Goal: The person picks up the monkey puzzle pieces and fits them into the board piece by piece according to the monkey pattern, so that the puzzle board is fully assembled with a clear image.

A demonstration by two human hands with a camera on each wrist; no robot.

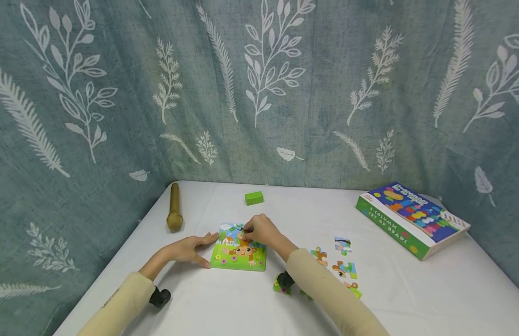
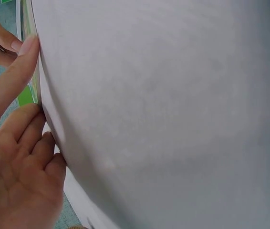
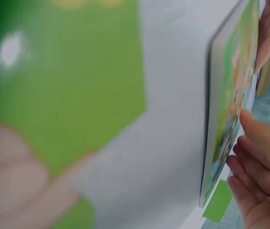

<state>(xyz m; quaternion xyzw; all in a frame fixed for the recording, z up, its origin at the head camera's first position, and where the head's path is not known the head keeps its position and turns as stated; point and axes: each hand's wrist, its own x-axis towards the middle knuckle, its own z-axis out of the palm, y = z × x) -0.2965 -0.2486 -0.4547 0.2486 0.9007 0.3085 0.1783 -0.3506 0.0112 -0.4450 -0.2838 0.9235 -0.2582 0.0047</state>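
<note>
Box [image 1: 412,220] | grn side [image 1: 389,227] txt: "5 COLUMN SET OF BEADS" | top title [image 1: 410,194]: blurry, can't read

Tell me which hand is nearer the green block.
Right. The right hand is at the puzzle, just on the person's side of the green block; the left hand is farther off, at the puzzle's left edge.

Leafy curtain [image 1: 318,154]: soft, even light is showing its leaves clearly.
White table [image 1: 230,305]: soft shadows are lying under both sleeves [image 1: 333,294]; in the left wrist view, its right side is looking dim.
Green puzzle piece [image 3: 87,71]: up close it is looking blurry, with a white spot glaring.
</note>
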